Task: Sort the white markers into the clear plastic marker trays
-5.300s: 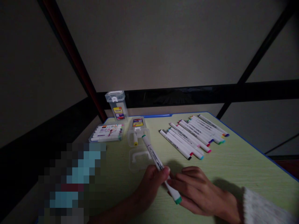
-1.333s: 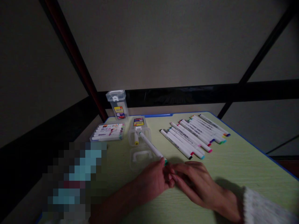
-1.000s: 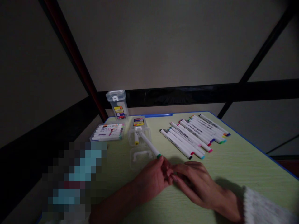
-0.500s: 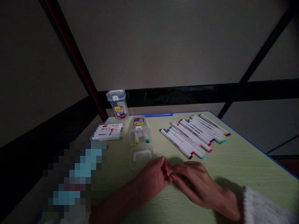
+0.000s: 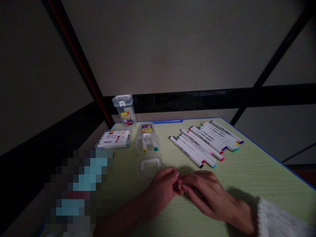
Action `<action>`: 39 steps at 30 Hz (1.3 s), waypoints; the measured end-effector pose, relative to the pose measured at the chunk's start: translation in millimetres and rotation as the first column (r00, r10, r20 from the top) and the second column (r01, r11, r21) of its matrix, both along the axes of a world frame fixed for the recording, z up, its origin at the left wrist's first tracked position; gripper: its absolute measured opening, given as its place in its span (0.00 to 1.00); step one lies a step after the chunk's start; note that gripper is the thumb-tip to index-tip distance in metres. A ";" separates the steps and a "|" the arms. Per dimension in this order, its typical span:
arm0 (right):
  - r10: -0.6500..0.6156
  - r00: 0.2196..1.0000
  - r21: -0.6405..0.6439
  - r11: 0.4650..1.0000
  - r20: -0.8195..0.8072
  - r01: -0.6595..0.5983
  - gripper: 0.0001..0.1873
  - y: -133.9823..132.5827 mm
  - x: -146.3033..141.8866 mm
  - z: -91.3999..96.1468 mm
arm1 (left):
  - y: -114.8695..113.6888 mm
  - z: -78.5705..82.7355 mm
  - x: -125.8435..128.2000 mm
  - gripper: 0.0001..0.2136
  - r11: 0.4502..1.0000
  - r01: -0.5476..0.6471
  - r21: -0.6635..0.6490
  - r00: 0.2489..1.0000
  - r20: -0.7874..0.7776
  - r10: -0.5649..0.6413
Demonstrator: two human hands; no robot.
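Observation:
My left hand rests on the green table with its fingers curled in, and I see nothing in them. My right hand lies flat beside it with fingers stretched out, its fingertips touching the left hand's. Just beyond the hands lies a clear plastic lid. Behind the lid a clear marker box lies on its side, holding a yellow-tipped marker and a green-tipped marker. A row of several white markers with coloured caps lies to the right of the box.
A second clear box stands upright and closed at the table's far left corner. A flat pack of markers lies in front of it. The table has a blue edge, and dark metal bars run behind it.
The green-tipped marker, held between both hands five seconds ago, slid away from me into the lying box and was let go. My left fingers have since curled in.

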State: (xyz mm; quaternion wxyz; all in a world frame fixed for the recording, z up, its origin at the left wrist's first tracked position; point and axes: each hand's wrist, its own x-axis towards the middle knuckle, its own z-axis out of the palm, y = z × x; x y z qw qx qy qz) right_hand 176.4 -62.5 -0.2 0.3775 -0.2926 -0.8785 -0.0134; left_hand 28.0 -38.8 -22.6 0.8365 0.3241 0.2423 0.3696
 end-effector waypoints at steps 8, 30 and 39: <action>-0.034 0.999 0.024 0.999 -0.001 0.034 0.10 0.2 0.6 1.8 | -12.9 42.2 -25.8 0.09 0.435 0.178 0.883 0.795 -0.389 0.465; -0.037 0.983 -0.002 0.999 0.182 0.038 0.18 1.7 -0.6 -4.4 | 32.5 27.3 -71.3 0.22 0.077 0.718 0.692 0.236 -0.346 0.908; -0.050 0.972 -0.086 0.994 0.231 0.072 0.17 2.1 1.1 -5.2 | 30.4 20.6 -66.7 0.24 0.133 0.707 0.694 0.221 -0.396 0.891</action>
